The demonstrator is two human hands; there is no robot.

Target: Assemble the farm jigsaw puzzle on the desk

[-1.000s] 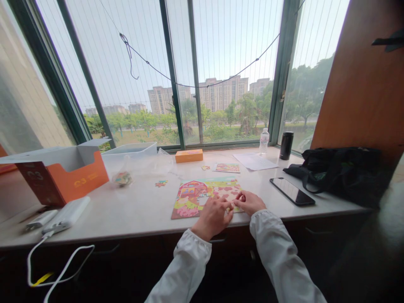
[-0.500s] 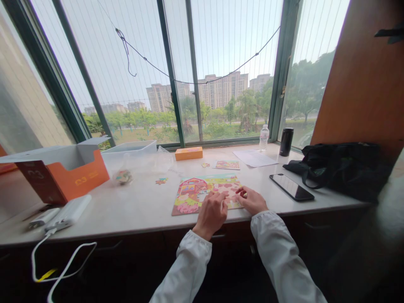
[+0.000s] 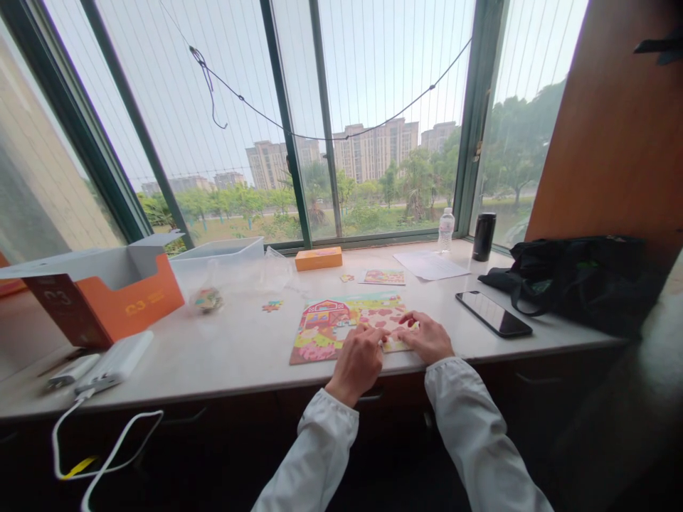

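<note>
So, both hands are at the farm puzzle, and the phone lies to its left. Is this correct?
Not quite: in the head view, the phone lies to the right of the farm puzzle. The left hand and right hand are indeed at it.

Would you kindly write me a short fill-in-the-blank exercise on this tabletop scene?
The left hand and right hand are at the puzzle, whose red barn is nearer the ____ one.
The black phone lies to the ____ of the puzzle.
The small box behind the puzzle is coloured ____.
Missing words: left; right; orange.
</note>
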